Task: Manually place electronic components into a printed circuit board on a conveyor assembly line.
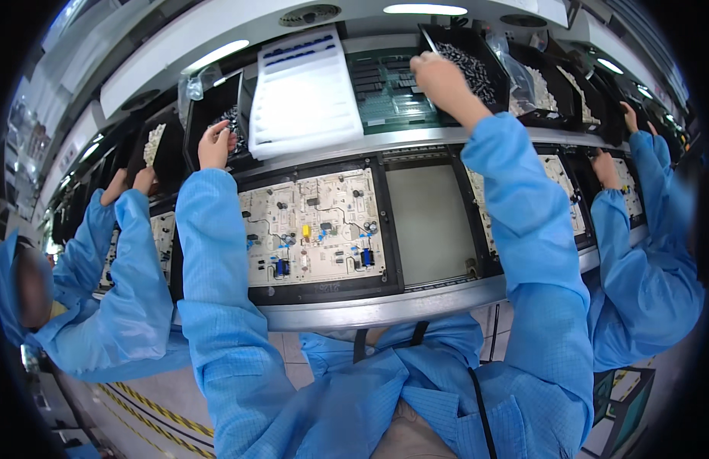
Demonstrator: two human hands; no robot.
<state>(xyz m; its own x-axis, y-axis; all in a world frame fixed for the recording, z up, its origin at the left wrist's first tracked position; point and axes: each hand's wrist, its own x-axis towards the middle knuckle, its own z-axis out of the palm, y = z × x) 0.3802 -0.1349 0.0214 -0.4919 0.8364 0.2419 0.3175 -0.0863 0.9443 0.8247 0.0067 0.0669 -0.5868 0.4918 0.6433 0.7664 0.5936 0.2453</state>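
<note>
My left hand (216,145) is at the near edge of a black bin (233,153) of small black-and-silver components, its fingers curled together; what they hold, if anything, is hidden. Farther right, my right hand (440,80) reaches over the right side of a green tray (404,109) that holds dark rectangular parts. Its fingertips are pinched, and I cannot make out anything between them. Beside it stands another black bin with many small cylindrical components (471,69). Below my hands, a populated circuit board panel (308,229) lies in a black frame.
A white slotted foam tray (302,96) with a few blue parts lies between my hands. The conveyor's metal rail (385,306) runs along the near side. More bins of white parts (539,90) stand at right. Co-workers in blue sleeves (136,245) work on both sides.
</note>
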